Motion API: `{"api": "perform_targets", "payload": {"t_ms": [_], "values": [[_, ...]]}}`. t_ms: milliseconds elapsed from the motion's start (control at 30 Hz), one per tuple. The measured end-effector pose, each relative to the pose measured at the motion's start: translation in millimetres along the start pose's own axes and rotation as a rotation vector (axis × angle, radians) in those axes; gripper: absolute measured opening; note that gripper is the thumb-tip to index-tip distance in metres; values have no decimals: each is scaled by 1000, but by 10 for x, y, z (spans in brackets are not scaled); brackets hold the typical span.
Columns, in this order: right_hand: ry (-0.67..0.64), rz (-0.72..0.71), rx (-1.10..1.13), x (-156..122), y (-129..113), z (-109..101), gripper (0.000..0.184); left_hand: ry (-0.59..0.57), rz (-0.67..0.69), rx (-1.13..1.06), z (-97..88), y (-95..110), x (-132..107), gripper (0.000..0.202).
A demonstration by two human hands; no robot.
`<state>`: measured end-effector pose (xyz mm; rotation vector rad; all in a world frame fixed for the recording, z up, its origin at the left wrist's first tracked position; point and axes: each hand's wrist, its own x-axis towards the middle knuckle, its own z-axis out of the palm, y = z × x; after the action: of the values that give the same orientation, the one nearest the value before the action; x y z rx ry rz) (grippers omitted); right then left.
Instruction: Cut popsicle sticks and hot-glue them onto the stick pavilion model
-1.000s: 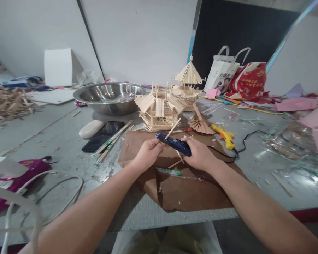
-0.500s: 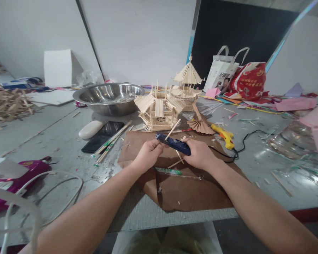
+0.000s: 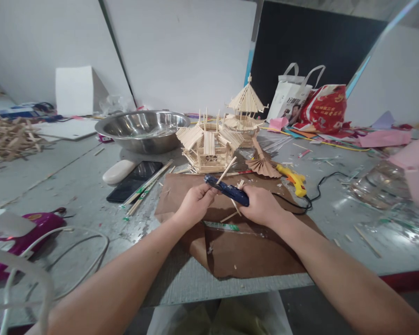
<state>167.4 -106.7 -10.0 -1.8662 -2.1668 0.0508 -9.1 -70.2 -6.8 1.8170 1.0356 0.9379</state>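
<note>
My left hand point(image 3: 194, 203) is closed, its fingers pinched at the near tip of a dark blue tool point(image 3: 226, 190). My right hand point(image 3: 261, 204) is wrapped round the tool's other end. A thin wooden stick point(image 3: 227, 169) crosses the tool and slants up toward a stick-built house model point(image 3: 208, 148); which hand pinches it is hidden. Both hands hover over a sheet of brown paper point(image 3: 240, 242). A second stick pavilion point(image 3: 246, 108) stands behind the house.
A steel bowl point(image 3: 143, 129), a black phone point(image 3: 135, 179), a white oval object point(image 3: 118, 170) and loose chopsticks point(image 3: 147, 186) lie to the left. A yellow glue gun point(image 3: 292, 178) with a black cord, a paper fan point(image 3: 263, 163), bags point(image 3: 323, 108) and coloured paper sit to the right.
Both hands and the blue tool stay almost where they were; only the view has shifted slightly.
</note>
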Motion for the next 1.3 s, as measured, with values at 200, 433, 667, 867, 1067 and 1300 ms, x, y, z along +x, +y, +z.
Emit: {"api": "perform_targets", "payload": {"t_ms": [200, 433, 667, 867, 1067, 1300], "values": [[-2, 24, -36, -15, -35, -8, 23, 26, 58, 45, 5, -16, -1, 28], [11, 9, -69, -23, -39, -7, 20, 73, 80, 96, 12, -16, -1, 26], [14, 48, -52, -17, -46, -6, 25, 132, 106, 166, -6, -50, 8, 21], [-6, -23, 29, 1, 15, -19, 43, 133, 168, 304, -30, -82, 28, 20], [-47, -82, 93, 14, 49, -38, 49, 116, 325, 292, -86, -158, 81, 19], [-72, -133, 154, 5, 52, -54, 53, 63, 394, 321, -143, -146, 96, 23]]}}
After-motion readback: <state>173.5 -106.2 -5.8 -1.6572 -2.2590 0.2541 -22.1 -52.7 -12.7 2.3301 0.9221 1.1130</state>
